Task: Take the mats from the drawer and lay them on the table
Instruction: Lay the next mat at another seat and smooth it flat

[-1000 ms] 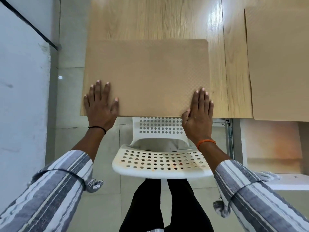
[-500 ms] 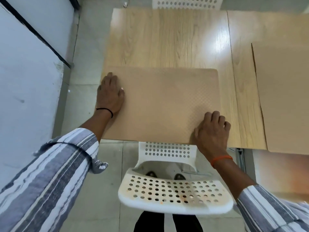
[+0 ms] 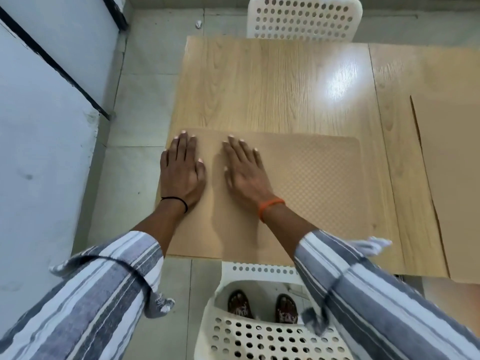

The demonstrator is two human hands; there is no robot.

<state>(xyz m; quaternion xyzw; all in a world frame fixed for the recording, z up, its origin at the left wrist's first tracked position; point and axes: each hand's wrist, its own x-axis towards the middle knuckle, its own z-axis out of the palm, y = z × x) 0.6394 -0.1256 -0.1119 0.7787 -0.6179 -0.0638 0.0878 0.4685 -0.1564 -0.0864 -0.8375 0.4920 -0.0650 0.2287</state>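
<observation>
We have both hands flat, fingers straight, on the near mat (image 3: 298, 183), which lies on the table (image 3: 272, 81) at its front left corner. Left hand (image 3: 181, 172) presses the mat's left edge, right hand (image 3: 245, 172) sits just beside it, gripping nothing. A second mat (image 3: 452, 178) lies at the right, apart from the first. Risks: the mat's left and front edges sit right at the table edge, so a sideways push could slide it off. The white chair (image 3: 259, 331) in front of us crowds our reach. Drawer not in view, remaining mats unknown.
</observation>
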